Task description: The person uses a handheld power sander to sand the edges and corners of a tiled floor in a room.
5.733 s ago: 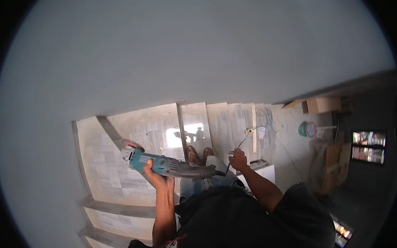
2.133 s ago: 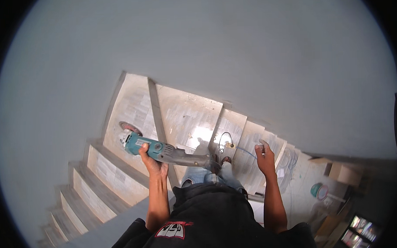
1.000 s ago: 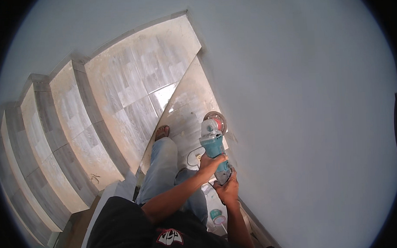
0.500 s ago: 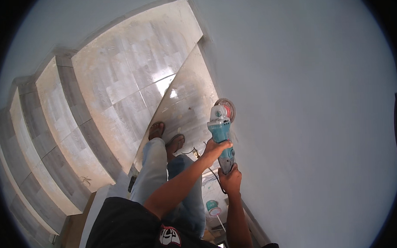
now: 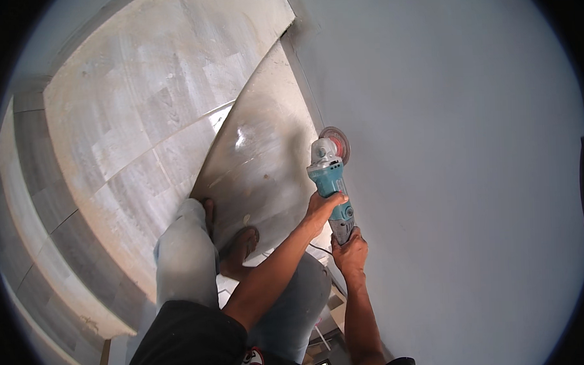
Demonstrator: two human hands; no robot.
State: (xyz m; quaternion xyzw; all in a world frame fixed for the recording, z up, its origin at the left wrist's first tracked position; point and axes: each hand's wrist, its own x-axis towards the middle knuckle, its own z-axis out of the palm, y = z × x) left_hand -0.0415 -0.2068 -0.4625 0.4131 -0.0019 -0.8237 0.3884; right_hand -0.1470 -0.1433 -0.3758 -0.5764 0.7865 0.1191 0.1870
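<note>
An angle grinder (image 5: 329, 176) with a teal body and grey head is held in both my hands. My left hand (image 5: 321, 211) wraps round the middle of its body, thumb on top. Behind it, my right hand (image 5: 350, 250) closes on the dark rear end. The round disc (image 5: 343, 144), with a red centre, stands edge-on beside the pale wall (image 5: 459, 176); whether it touches, I cannot tell. A thin black cord (image 5: 321, 249) runs from the back of the tool, partly hidden by my arms.
Below me, a dusty landing (image 5: 265, 164) lies between the wall and a tiled step edge (image 5: 221, 130). Wood-look tiled steps (image 5: 51, 184) curve down the left side. My bent knees and one sandalled foot (image 5: 244, 243) are close under my left arm. Dust coats the tiles.
My knees are bent more and the floor looks closer. The grinder has shifted slightly up in view, still in both hands. The teal-and-white bucket has dropped out of sight.
</note>
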